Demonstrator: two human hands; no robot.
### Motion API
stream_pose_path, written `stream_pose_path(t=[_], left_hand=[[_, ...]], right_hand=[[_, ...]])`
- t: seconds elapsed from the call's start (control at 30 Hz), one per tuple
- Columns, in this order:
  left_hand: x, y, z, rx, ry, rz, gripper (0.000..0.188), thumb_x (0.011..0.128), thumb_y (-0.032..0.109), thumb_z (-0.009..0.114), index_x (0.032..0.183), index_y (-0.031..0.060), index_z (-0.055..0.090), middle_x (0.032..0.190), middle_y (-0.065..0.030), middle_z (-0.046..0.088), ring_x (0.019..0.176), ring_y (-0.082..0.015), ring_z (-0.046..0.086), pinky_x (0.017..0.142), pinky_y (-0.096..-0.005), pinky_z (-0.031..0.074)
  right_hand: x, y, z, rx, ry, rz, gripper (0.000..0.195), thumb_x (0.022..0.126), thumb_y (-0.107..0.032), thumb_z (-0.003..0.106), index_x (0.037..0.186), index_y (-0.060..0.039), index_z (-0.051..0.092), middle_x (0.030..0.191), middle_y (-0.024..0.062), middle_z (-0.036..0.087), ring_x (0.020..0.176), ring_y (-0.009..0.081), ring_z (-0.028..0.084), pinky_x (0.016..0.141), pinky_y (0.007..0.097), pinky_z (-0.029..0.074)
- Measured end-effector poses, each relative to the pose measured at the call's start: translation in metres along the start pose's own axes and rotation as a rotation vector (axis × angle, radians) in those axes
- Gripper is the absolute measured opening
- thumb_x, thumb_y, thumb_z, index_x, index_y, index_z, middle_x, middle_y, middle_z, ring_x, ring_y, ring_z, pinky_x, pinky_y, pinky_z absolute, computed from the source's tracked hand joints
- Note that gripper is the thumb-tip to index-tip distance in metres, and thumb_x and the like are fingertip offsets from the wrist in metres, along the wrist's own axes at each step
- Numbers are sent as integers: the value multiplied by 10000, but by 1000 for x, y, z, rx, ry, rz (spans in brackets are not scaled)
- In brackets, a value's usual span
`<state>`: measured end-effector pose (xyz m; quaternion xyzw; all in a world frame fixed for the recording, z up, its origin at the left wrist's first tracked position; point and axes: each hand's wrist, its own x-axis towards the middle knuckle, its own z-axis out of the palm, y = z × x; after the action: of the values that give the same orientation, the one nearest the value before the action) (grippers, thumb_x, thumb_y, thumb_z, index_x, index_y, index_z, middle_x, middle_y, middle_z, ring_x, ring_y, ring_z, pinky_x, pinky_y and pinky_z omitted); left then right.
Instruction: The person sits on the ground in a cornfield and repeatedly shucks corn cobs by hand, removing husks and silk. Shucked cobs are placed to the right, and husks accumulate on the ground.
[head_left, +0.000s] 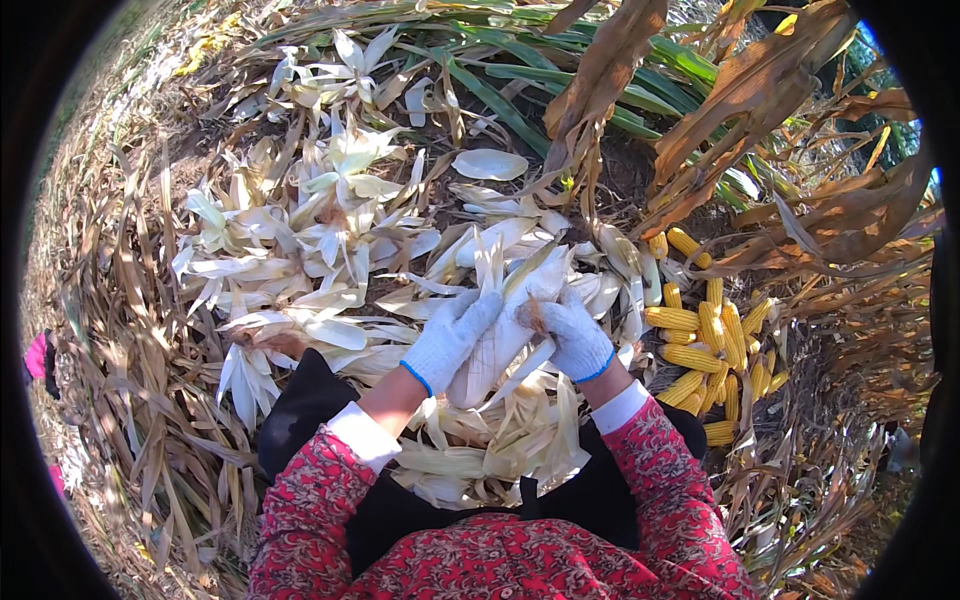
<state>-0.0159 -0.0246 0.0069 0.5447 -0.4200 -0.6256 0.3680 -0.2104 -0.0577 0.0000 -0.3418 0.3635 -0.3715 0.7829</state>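
Note:
Both hands wear white knit gloves with blue cuffs. My left hand (455, 337) grips pale husk leaves beside an ear of corn in its husk (491, 360), low in front of my body. On the other side, my right hand (568, 330) is closed around a husk tip with brown corn silk (534, 313). The fingertips are partly hidden by husk. Peeled yellow corn cobs (711, 322) lie in a pile to the right of my right hand. Loose pale corn husks (300, 247) spread over the ground ahead and to the left.
Dry brown corn leaves (739, 97) rise at the upper right, in front of green leaves and stalks (510, 67). Dry stalks (135, 300) cover the ground at the left. More husks (495, 450) lie between my legs. Something pink and black (37, 360) shows at the far left edge.

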Motion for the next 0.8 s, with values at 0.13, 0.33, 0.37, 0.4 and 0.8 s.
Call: stream_pose_path(t=[0.13,0.33,0.37,0.4,0.8], left_hand=[[3,-3,4,-142,27,-133,565,961,459,554,1205,-51,567,1063,-122,640,956,-159,584,875,-297,467],[9,-25,13,-234,55,1,475,959,381,583,1190,-33,564,1039,-103,636,920,-152,569,832,-294,479],[9,-27,13,-202,67,25,456,959,365,584,1192,-26,567,1038,-100,636,923,-152,570,833,-293,479],[9,-21,14,-171,74,49,437,958,348,585,1194,-20,570,1037,-97,637,926,-152,570,833,-293,479],[10,-4,9,-325,265,44,316,971,215,575,1216,15,589,1046,-40,630,917,-102,571,810,-267,467]], right_hand=[[7,-6,17,69,141,22,544,853,-104,664,1329,-29,412,1105,65,597,933,144,619,797,275,526],[12,7,14,-6,191,-58,603,864,-163,704,1352,10,394,1148,104,599,993,174,618,880,316,520],[11,6,16,17,189,-44,629,858,-163,711,1363,14,381,1155,109,598,996,175,619,878,314,522],[9,3,17,38,191,-31,655,852,-163,718,1375,19,368,1162,114,596,1000,176,621,877,312,524],[14,-1,6,67,216,-74,533,875,-153,673,1331,-14,435,1124,86,614,985,171,628,863,327,534]])
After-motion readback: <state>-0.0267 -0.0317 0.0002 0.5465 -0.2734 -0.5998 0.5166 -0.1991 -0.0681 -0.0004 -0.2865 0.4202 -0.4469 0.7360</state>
